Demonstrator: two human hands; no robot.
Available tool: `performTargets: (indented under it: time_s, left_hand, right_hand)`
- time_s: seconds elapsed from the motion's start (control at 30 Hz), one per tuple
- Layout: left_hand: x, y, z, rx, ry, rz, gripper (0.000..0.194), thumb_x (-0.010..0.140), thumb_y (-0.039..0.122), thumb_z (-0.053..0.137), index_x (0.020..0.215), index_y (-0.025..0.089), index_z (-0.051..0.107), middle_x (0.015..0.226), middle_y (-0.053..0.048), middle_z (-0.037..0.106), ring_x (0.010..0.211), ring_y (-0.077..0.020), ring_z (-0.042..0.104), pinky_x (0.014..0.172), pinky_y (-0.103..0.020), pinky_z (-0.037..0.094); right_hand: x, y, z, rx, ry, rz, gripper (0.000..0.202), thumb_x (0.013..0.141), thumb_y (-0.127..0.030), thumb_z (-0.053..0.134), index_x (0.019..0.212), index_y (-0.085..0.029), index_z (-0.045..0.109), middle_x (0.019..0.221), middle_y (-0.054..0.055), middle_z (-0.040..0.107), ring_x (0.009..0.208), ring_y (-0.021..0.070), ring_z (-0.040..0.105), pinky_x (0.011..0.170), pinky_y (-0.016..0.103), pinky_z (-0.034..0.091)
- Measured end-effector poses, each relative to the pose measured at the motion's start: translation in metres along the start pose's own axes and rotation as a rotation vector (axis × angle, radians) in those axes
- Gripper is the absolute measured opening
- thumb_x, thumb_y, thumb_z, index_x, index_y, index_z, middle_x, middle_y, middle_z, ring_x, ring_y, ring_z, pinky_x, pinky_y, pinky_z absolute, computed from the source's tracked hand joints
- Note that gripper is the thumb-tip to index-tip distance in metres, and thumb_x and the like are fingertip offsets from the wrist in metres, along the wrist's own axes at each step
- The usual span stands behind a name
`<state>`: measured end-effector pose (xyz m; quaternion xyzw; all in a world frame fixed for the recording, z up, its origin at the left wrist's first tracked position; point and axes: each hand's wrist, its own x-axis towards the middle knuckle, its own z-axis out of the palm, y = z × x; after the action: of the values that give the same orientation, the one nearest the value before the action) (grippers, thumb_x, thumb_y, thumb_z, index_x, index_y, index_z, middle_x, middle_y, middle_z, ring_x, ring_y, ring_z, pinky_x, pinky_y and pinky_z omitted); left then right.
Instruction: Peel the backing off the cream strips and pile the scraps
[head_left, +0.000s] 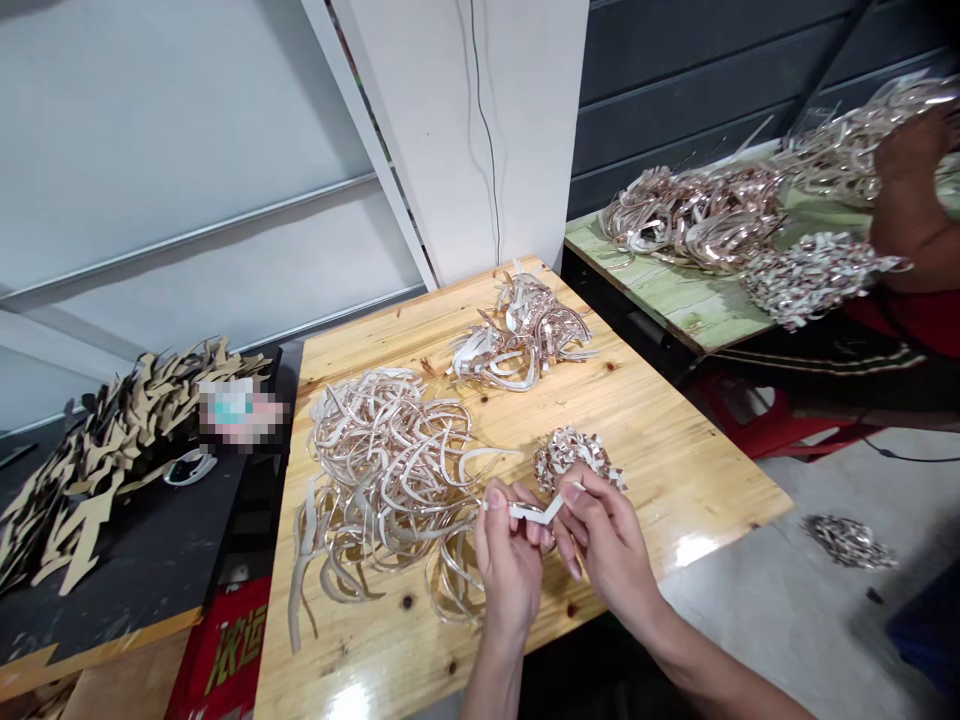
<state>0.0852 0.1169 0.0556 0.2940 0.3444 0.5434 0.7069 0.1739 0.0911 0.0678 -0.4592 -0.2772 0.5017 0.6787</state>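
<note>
Both hands are raised over the front part of the wooden table (720,480). My left hand (510,560) pinches one end of a thin white and silvery strip (531,514). The fingers of my right hand (604,530) are closed on its other end, where the strip bends sharply. Just behind my right hand lies a small bundle of folded white and rose-gold strips (576,452). A large loose heap of curled strips (390,450) spreads to the left of my hands. Farther back sits another tangled pile of shiny strips (536,325).
Brown cut strips (127,440) cover a black table (180,560) at the left. At the right, a person's arm (919,200) reaches over a green table (667,290) with shiny strip piles. A red stool (772,420) and a strip bundle (847,540) are on the floor side.
</note>
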Motion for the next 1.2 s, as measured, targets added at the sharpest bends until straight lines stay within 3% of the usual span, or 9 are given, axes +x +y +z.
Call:
performTargets:
  time_s: [0.17, 0.27, 0.37, 0.43, 0.53, 0.7, 0.93, 1.2]
  left_hand:
    - [-0.002, -0.005, 0.004, -0.019, 0.043, 0.007, 0.046, 0.107, 0.055, 0.057, 0.076, 0.023, 0.046, 0.065, 0.006, 0.047, 0.056, -0.0123, 0.044, 0.059, -0.026, 0.045]
    - [-0.007, -0.006, 0.0, 0.152, -0.038, 0.112, 0.055, 0.103, 0.073, 0.05, 0.078, 0.024, 0.05, 0.069, 0.004, 0.051, 0.057, -0.0145, 0.047, 0.057, -0.028, 0.045]
    - [-0.014, -0.009, -0.006, 0.349, -0.121, 0.152, 0.052, 0.094, 0.073, 0.068, 0.081, 0.023, 0.059, 0.073, 0.001, 0.055, 0.063, -0.0176, 0.053, 0.062, -0.031, 0.049]
    - [-0.019, -0.012, -0.01, 0.465, -0.018, 0.116, 0.043, 0.095, 0.064, 0.073, 0.086, 0.023, 0.065, 0.081, -0.003, 0.063, 0.076, -0.0214, 0.06, 0.073, -0.033, 0.053]
    - [-0.021, -0.016, -0.013, 0.585, 0.108, 0.067, 0.048, 0.098, 0.07, 0.064, 0.097, 0.021, 0.069, 0.094, -0.008, 0.068, 0.093, -0.0254, 0.064, 0.086, -0.035, 0.054]
    - [-0.018, -0.02, -0.011, 0.416, 0.001, 0.02, 0.048, 0.101, 0.067, 0.061, 0.087, 0.022, 0.064, 0.078, -0.002, 0.058, 0.075, -0.0201, 0.054, 0.074, -0.031, 0.05]
    - [-0.017, -0.024, -0.002, 0.206, -0.087, -0.008, 0.05, 0.105, 0.062, 0.059, 0.078, 0.02, 0.059, 0.073, 0.001, 0.05, 0.066, -0.0148, 0.044, 0.062, -0.027, 0.04]
    - [-0.017, -0.021, 0.012, -0.015, -0.063, -0.069, 0.053, 0.101, 0.063, 0.065, 0.073, 0.021, 0.049, 0.063, 0.004, 0.049, 0.056, -0.0116, 0.042, 0.055, -0.024, 0.037]
  right_hand:
    - [-0.007, 0.012, 0.001, 0.012, 0.102, -0.181, 0.04, 0.109, -0.047, 0.056, 0.076, -0.025, 0.053, 0.054, -0.007, 0.047, 0.044, 0.0124, 0.044, 0.042, 0.021, 0.037]
    - [-0.009, 0.017, -0.008, -0.031, 0.052, -0.263, 0.038, 0.108, -0.045, 0.061, 0.076, -0.024, 0.059, 0.06, -0.003, 0.054, 0.05, 0.0142, 0.048, 0.048, 0.025, 0.038]
    - [-0.006, 0.017, -0.017, -0.078, -0.016, -0.296, 0.034, 0.104, -0.041, 0.068, 0.076, -0.022, 0.064, 0.063, -0.001, 0.058, 0.054, 0.0146, 0.05, 0.053, 0.028, 0.038]
    - [-0.004, 0.016, -0.019, -0.083, -0.039, -0.295, 0.033, 0.105, -0.039, 0.068, 0.076, -0.022, 0.066, 0.064, -0.002, 0.059, 0.054, 0.0139, 0.049, 0.053, 0.028, 0.038]
    - [-0.002, 0.015, -0.017, -0.05, -0.035, -0.265, 0.035, 0.108, -0.038, 0.063, 0.077, -0.022, 0.063, 0.061, -0.003, 0.057, 0.051, 0.0124, 0.047, 0.05, 0.026, 0.036]
    - [-0.002, 0.012, -0.01, 0.047, 0.022, -0.175, 0.035, 0.109, -0.04, 0.062, 0.078, -0.023, 0.06, 0.055, -0.006, 0.053, 0.046, 0.0098, 0.043, 0.043, 0.021, 0.032]
    - [0.005, 0.001, -0.004, 0.173, 0.117, -0.055, 0.039, 0.107, -0.041, 0.062, 0.073, -0.024, 0.054, 0.048, -0.011, 0.041, 0.034, 0.0081, 0.033, 0.034, 0.019, 0.034]
    - [0.007, -0.021, 0.005, 0.437, 0.232, 0.125, 0.041, 0.091, -0.041, 0.08, 0.068, -0.023, 0.051, 0.054, -0.01, 0.042, 0.037, 0.0065, 0.033, 0.032, 0.017, 0.037]
